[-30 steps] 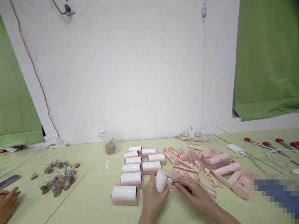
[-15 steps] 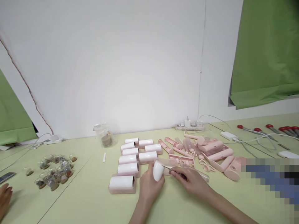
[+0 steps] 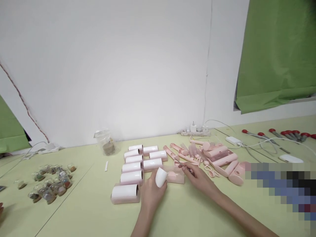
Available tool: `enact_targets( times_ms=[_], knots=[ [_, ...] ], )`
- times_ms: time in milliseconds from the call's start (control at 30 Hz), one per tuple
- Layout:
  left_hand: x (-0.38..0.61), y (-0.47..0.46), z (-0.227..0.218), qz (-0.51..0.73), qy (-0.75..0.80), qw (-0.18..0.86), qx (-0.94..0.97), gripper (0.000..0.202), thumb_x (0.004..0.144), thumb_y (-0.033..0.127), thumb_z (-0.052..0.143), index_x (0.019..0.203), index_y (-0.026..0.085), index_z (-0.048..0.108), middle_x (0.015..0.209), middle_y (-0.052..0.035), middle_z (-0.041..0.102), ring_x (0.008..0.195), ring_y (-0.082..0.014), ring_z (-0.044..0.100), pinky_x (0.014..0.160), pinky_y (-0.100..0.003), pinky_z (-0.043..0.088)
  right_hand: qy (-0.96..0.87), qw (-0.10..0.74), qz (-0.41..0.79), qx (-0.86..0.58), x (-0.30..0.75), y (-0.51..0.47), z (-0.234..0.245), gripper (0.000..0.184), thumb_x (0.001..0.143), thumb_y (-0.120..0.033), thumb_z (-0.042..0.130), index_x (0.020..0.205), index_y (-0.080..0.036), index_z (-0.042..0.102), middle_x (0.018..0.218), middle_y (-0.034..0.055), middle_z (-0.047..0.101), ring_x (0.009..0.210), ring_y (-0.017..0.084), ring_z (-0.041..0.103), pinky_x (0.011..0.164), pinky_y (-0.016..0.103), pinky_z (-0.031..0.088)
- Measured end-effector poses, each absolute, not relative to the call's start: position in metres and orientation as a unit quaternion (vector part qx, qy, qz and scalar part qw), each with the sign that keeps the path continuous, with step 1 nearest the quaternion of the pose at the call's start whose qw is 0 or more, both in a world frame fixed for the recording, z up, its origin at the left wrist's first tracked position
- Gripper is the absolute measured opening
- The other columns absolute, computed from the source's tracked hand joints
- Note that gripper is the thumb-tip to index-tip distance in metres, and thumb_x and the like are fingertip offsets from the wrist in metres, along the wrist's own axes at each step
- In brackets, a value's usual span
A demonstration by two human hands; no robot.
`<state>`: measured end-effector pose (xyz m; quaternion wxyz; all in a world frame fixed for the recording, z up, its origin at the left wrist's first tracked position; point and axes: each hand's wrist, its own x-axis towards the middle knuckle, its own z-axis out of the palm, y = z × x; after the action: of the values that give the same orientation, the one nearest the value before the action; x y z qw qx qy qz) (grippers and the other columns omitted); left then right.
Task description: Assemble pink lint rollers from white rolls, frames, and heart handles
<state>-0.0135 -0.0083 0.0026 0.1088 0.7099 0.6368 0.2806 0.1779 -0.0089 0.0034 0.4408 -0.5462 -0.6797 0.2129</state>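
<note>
My left hand [image 3: 150, 196] is closed around a white roll [image 3: 160, 177], held tilted just above the pale green table [image 3: 93, 210]. My right hand [image 3: 198, 179] pinches a thin metal tool [image 3: 182, 164] that points up and left, away from the roll. Between the two hands lies a clear pink tray [image 3: 174, 174]. To the left of my left hand stand several white rolls in pink holders [image 3: 134, 168], lined up in two rows.
A heap of pink plastic handles and parts [image 3: 212, 159] lies right of my hands. Small glass jars [image 3: 49, 184] cluster at the left. A plastic bag [image 3: 105, 143], a power strip [image 3: 195, 132], cables and red-handled tools [image 3: 278, 134] sit by the wall.
The view has shifted, so everything sits lower and further left. My right hand has drawn the metal tool away from the roll, to the right. The other person's hand at the left edge is nearly gone.
</note>
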Motion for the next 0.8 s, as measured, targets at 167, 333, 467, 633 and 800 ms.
enact_targets(
  times_ms=[167,333,467,633,800],
  knots=[
    [-0.011,-0.009,0.010,0.348,0.614,0.123,0.697,0.050,0.070,0.038,0.052,0.115,0.017,0.041,0.090,-0.0116,0.065,0.082,-0.0301,0.060,0.060,-0.031,0.039,-0.652,0.546,0.284,-0.442,0.182,-0.005,0.035,0.027,0.080,-0.042,0.047,0.097,-0.022,0.053,0.097,0.0060,0.058,0.087,0.020,0.057,0.073,0.030,0.046],
    [0.002,0.000,0.021,0.458,0.492,0.114,0.731,0.042,0.074,0.024,0.048,0.114,0.018,0.037,0.104,-0.0095,0.058,0.091,-0.0230,0.057,0.074,-0.031,0.041,-0.614,0.637,0.259,-0.388,0.178,-0.008,0.084,0.022,0.073,-0.038,0.059,0.082,-0.021,0.049,0.081,0.0032,0.060,0.084,0.020,0.058,0.074,0.031,0.046],
    [0.014,0.016,0.020,0.509,0.391,0.118,0.758,0.039,0.078,0.025,0.048,0.115,0.021,0.034,0.110,-0.0085,0.054,0.099,-0.0207,0.053,0.081,-0.032,0.041,-0.706,0.527,0.190,-0.433,0.168,-0.004,0.098,0.016,0.074,-0.035,0.057,0.072,-0.020,0.054,0.084,0.0046,0.061,0.083,0.020,0.057,0.076,0.035,0.044],
    [0.017,0.024,0.007,0.550,0.392,0.161,0.720,0.038,0.079,0.029,0.050,0.115,0.023,0.038,0.113,-0.0075,0.053,0.104,-0.0212,0.051,0.084,-0.034,0.041,-0.826,0.335,0.083,-0.446,0.161,0.006,0.097,0.016,0.076,-0.032,0.053,0.071,-0.023,0.066,0.115,0.0052,0.052,0.101,0.025,0.049,0.083,0.039,0.037],
    [0.018,0.021,-0.003,0.546,0.388,0.230,0.706,0.042,0.077,0.029,0.054,0.116,0.023,0.039,0.116,-0.0059,0.053,0.107,-0.0205,0.049,0.088,-0.033,0.039,-0.859,0.215,0.112,-0.451,0.157,0.013,0.101,0.021,0.076,-0.026,0.047,0.068,-0.019,0.066,0.115,0.0054,0.054,0.089,0.021,0.055,0.070,0.030,0.041]
  ],
)
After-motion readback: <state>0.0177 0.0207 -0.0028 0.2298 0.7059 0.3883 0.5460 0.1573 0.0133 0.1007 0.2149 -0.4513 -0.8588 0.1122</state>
